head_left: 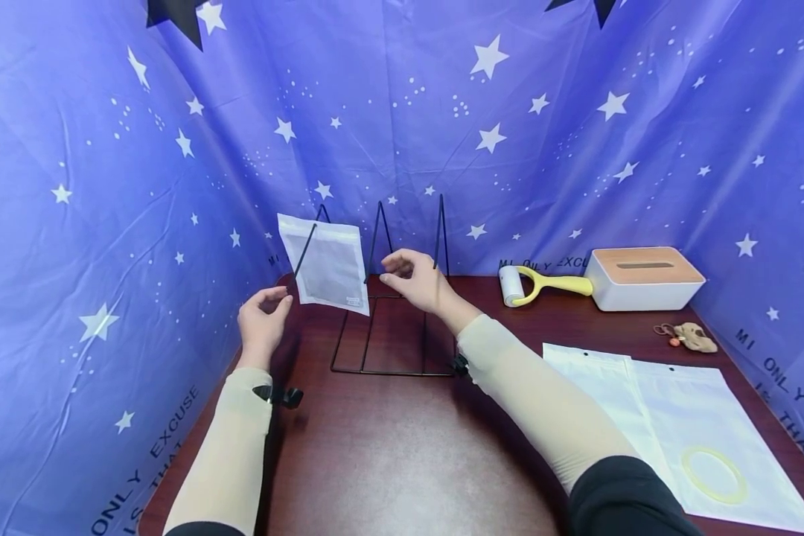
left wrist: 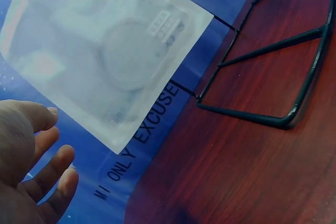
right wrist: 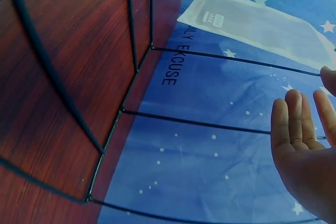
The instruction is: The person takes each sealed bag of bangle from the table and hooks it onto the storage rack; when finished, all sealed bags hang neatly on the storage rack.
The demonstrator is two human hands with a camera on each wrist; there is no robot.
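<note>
White pouch (head_left: 335, 262) sits left on black wire rack (head_left: 395, 373), seating unclear. Left hand (head_left: 261, 325), right hand (head_left: 418, 283) flank it, relaxed, empty. Placing seems nearly done; next calls for a steadiness check.

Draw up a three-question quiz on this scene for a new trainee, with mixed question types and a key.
1. Fill in: in the head view, the translucent white rectangular pouch is at the ___ end of the black wire rack.

2. True or false: the bare left hand is pinching that pouch.

3. Which thing is nearest the handle end of the yellow-handled roller with a white cylinder?
A. The small brown keychain
B. The white box with a wood-coloured top
C. The large flat white bags

Key:
1. left
2. False; the fingers stand apart from it.
3. B
</note>
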